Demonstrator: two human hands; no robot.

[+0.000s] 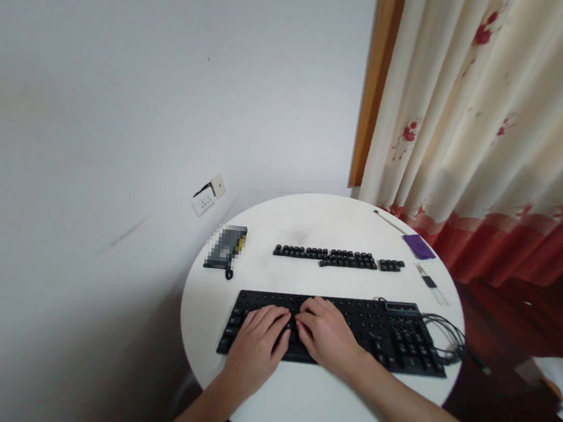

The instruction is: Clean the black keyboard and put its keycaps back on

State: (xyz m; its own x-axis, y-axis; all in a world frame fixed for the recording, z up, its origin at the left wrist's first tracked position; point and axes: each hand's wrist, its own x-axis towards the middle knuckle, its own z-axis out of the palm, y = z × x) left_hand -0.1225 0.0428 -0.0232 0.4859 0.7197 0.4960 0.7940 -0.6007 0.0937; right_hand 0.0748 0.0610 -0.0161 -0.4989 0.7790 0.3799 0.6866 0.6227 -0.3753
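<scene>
A black full-size keyboard (365, 320) lies near the front of the round white table (312, 402). My left hand (261, 336) rests over its left half, fingers bent down and drawn together, thumb tip close below the index finger. From the right, my right hand (323, 333) meets it over the same keys, fingers curled and thumb tucked in. The tips of both hands nearly touch; whatever small part lies between them is hidden. Behind the keyboard, loose black keycaps (327, 255) are lined up in rows, with a smaller group (391, 265) to their right.
A blurred-out dark packet (226, 247) lies at the table's left. On the right are a purple cloth (418, 246), a thin stick-like brush (389, 222), a wire keycap puller (429, 282) and the coiled cable (453, 343), its plug overhanging the edge. Wall and curtain (436, 120) stand behind.
</scene>
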